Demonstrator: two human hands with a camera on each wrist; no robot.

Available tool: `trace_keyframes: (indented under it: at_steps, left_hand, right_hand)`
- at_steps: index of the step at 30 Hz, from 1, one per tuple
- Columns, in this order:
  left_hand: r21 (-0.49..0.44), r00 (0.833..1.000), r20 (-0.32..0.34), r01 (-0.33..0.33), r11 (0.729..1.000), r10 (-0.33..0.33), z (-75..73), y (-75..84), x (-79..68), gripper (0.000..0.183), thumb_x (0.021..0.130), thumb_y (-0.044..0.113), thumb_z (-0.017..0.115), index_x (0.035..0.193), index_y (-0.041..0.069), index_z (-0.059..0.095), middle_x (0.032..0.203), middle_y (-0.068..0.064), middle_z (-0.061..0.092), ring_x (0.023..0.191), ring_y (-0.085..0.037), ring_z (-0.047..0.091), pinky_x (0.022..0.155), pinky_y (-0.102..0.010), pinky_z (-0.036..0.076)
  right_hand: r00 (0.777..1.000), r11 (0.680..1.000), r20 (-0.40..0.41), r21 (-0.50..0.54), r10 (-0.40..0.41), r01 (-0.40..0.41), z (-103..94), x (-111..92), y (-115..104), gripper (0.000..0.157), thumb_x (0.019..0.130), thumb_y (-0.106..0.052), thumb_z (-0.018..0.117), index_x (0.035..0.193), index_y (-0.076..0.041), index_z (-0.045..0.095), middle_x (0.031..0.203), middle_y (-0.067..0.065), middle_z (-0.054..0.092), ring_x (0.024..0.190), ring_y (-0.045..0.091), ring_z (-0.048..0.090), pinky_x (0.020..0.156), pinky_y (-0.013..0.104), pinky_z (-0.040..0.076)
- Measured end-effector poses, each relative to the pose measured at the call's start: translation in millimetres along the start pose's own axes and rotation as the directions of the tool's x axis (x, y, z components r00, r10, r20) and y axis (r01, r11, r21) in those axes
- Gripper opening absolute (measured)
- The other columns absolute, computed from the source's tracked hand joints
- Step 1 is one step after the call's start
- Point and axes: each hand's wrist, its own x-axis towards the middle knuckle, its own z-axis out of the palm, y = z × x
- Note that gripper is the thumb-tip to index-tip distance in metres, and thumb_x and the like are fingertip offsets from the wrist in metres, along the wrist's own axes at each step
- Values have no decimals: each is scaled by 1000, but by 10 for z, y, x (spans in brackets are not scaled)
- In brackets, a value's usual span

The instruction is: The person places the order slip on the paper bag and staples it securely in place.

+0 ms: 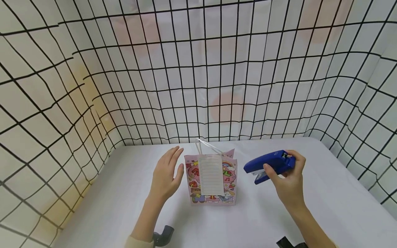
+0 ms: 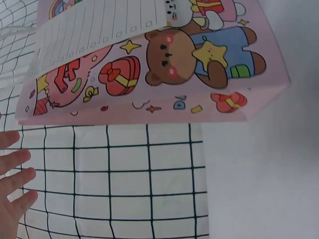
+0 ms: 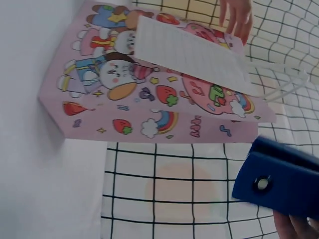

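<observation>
My right hand [image 1: 291,182] grips a blue stapler [image 1: 270,163] in the air, right of a pink gift bag [image 1: 229,199]. The stapler's jaws point left toward the bag, spread apart. Cartoon animals, hearts and a rainbow decorate the bag, which stands upright with white handles [image 1: 211,146] on top. A lined sheet of paper [image 1: 211,175] hangs against its front, its upper end at the bag's rim. To the left of the bag, my left hand [image 1: 165,174] is held with fingers extended and nothing in it; its fingertips also show in the left wrist view.
The bag stands on a white tabletop [image 1: 124,206]. A white cloth with a black grid [image 1: 198,75] walls in the back and both sides. Dark straps with camera mounts [image 1: 163,236] sit on the wrists.
</observation>
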Motion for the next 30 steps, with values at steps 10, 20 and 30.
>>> trace_keyframes:
  at_steps: [10,20,30]
  left_hand:
    - [118,998,56,32,993,-38,-93,-69,-174,48,85,23,46,131,9,46,132,-12,50,124,-30,43,104,-50,29]
    - [206,981,151,91,974,-123,-98,-105,-302,49,86,28,44,133,12,44,137,-12,45,129,-32,36,106,-54,23]
    - [276,934,273,152,949,-229,-52,-129,-414,52,89,35,44,136,15,40,141,-11,40,133,-32,30,106,-58,20]
  right_hand:
    - [996,972,38,-222,85,-75,-145,-226,198,57,82,-6,63,133,-14,37,119,17,53,86,0,55,64,5,42]
    - [979,905,73,-400,188,-144,-254,-403,387,46,79,-17,69,119,-12,48,114,21,60,77,-5,47,65,17,38]
    - [857,810,131,-423,498,-406,-375,-568,636,59,84,-25,62,125,0,26,131,27,44,122,46,39,95,59,33]
